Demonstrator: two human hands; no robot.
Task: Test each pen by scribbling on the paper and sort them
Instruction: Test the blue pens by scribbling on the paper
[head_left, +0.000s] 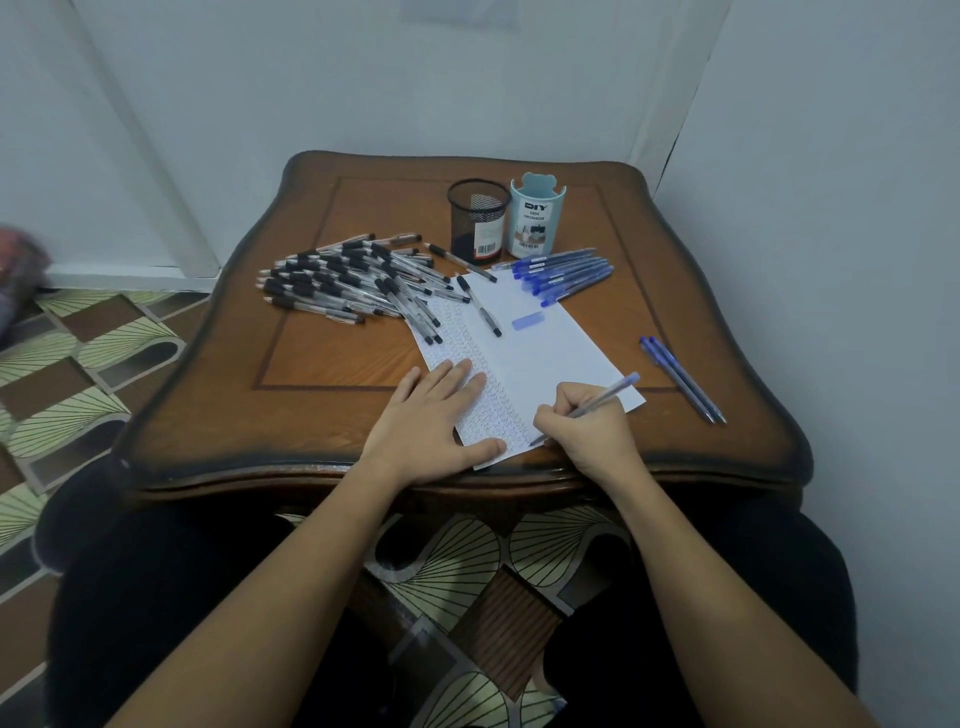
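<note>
Work surface: a brown wooden table with a dark scalloped rim (322, 395). A white sheet of paper (550, 358) lies at an angle at its near middle, with fine scribble rows on its left half and the right half mostly bare.

Left hand (431, 415): laid flat on the scribbled half, fingers straight and slightly spread, thumb along the sheet's near edge, gripping nothing.

Right hand (587, 431): fingers curled round a clear-barrelled pen with a blue end (602, 397), held in a writing grip. The tip points down at the paper's near edge (actual contact cannot be confirmed).

Stock noted:
- A loose heap of clear pens with black grips (348, 280) on the far left, its nearest pens overlapping the paper's corner.
- One black-gripped pen (480, 306) lying alone on the sheet.
- A small pale blue cap (527, 321) on the paper, just right of that pen.
- A fanned row of blue-capped pens (566, 273) at the sheet's far right corner.
- Two blue pens (683, 382) side by side on the table, right of the sheet and apart from it.

Containers: a black wire-mesh cup (478, 221) and a pale blue plastic desk organiser (536, 218) stand upright together at the far edge.
</note>
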